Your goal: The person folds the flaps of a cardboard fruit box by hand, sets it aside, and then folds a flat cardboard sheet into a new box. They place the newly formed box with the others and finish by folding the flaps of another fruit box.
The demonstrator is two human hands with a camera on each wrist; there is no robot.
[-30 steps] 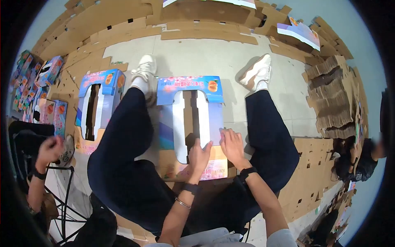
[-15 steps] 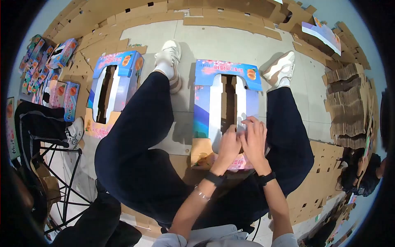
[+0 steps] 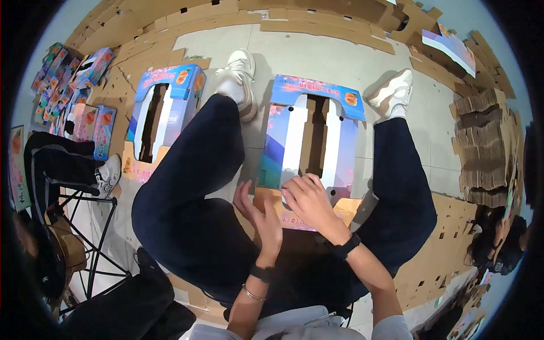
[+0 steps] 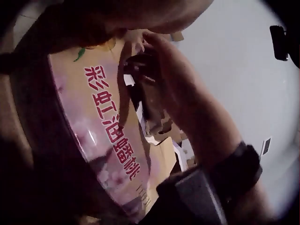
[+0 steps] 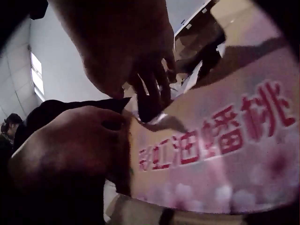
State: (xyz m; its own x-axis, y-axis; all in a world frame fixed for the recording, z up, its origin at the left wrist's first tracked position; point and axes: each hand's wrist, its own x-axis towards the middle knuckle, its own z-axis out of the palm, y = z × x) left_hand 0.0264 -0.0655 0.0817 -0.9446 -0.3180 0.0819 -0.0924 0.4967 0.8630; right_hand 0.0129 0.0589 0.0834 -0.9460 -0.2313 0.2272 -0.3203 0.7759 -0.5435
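Observation:
A printed cardboard box (image 3: 344,148) with a long central slot lies between the person's legs in the head view. Its blue end panel is at the far side, and its orange and pink near flap (image 5: 201,154) carries red characters. My right hand (image 3: 310,203) has its fingers curled over the upper edge of that flap, left of the middle; its fingertips are partly hidden. My left hand (image 3: 262,222) is beside the box's near left corner, its fingers apart and loosely bent. The flap's right corner (image 3: 348,211) sticks outward.
A similar box (image 3: 170,122) stands left of the person's leg, with more printed boxes (image 3: 85,122) piled beyond. Stacked flat cardboard (image 3: 481,147) stands at the right. Cardboard sheets (image 3: 328,37) lie along the far floor. A black-framed stool (image 3: 85,243) is at the lower left.
Both hands were together at the slot's near end; the left hand has moved left to the corner, and the right hand left along the flap. The flap's right corner has come outward.

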